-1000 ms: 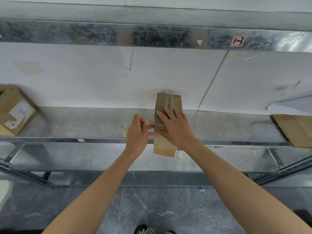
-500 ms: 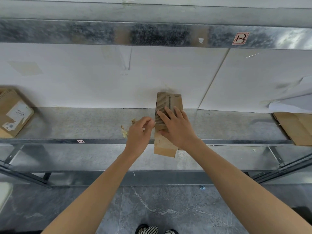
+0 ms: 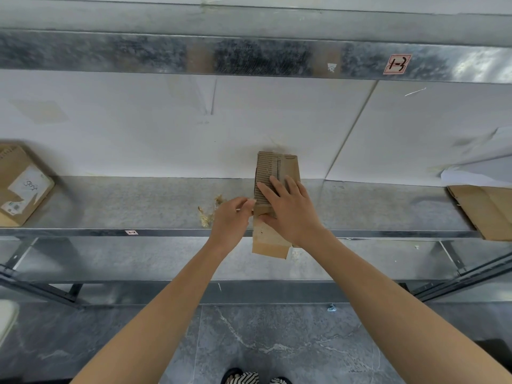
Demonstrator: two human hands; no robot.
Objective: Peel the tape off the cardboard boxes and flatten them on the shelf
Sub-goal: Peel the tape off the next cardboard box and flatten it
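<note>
On the shelf point(image 3: 110, 206), overhanging its front lip, the cardboard box point(image 3: 277, 167) lay squashed. The right hand point(image 3: 291, 212) pressed it flat with straight fingers; the left hand point(image 3: 230, 220) touched its left edge, fingers bent, any pinch unclear. It looked light and stiff, best gripped at that edge.
</note>
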